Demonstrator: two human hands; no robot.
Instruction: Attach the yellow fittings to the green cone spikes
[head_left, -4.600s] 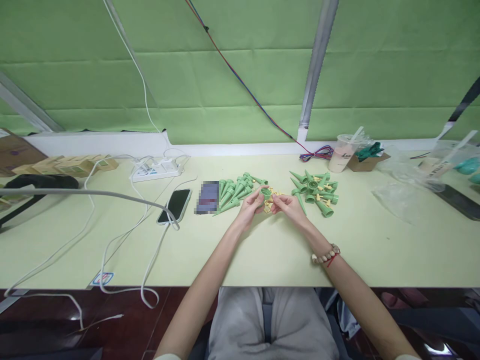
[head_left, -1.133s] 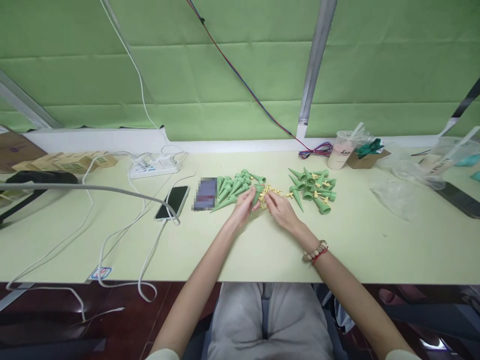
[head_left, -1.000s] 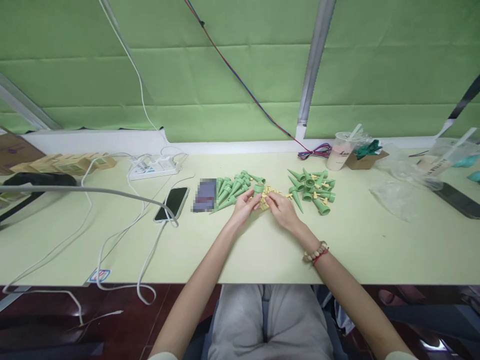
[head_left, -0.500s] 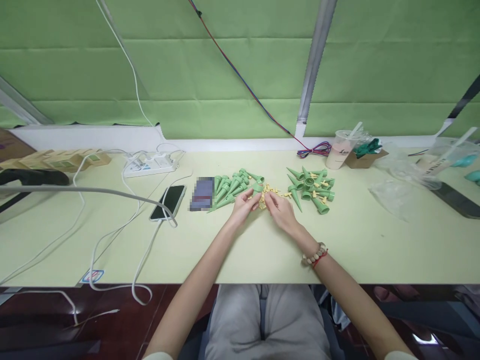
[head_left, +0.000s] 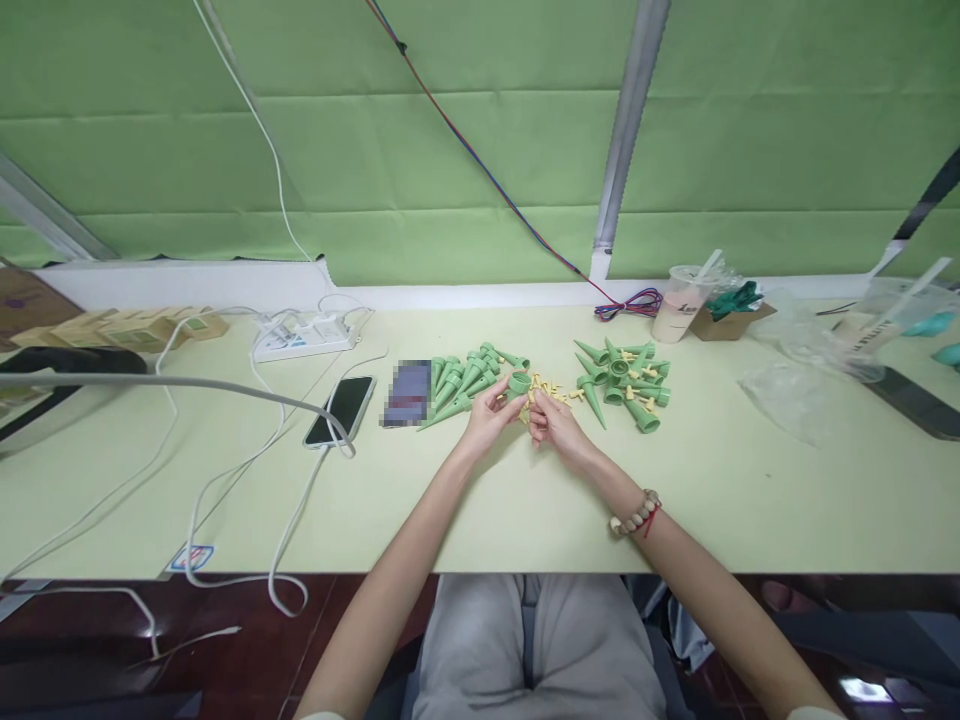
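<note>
My left hand (head_left: 487, 420) is closed around a green plastic spike (head_left: 518, 382), whose round open end shows above the fingers. Close beside it, my right hand (head_left: 559, 428) is pinched, its fingertips almost meeting the left ones; whatever lies in that pinch is too small to make out. Small yellow plastic valves (head_left: 553, 386) are scattered on the table just behind the hands. To the left lies a row of green spikes (head_left: 471, 372). On the right is a looser heap of green spikes (head_left: 616, 368), several with yellow valves fitted.
A blurred-out phone (head_left: 407, 392) and a charging phone (head_left: 341, 410) lie to the left, with white cables trailing near a power strip (head_left: 307, 335). At the back right stand a drink cup (head_left: 675, 310) and a small cardboard box (head_left: 724, 322). A dark phone (head_left: 915, 400) lies far right.
The green spike in my left hand has tipped so its open end shows more. My right hand has turned slightly, its fingers curling lower. The view has shifted a little.
</note>
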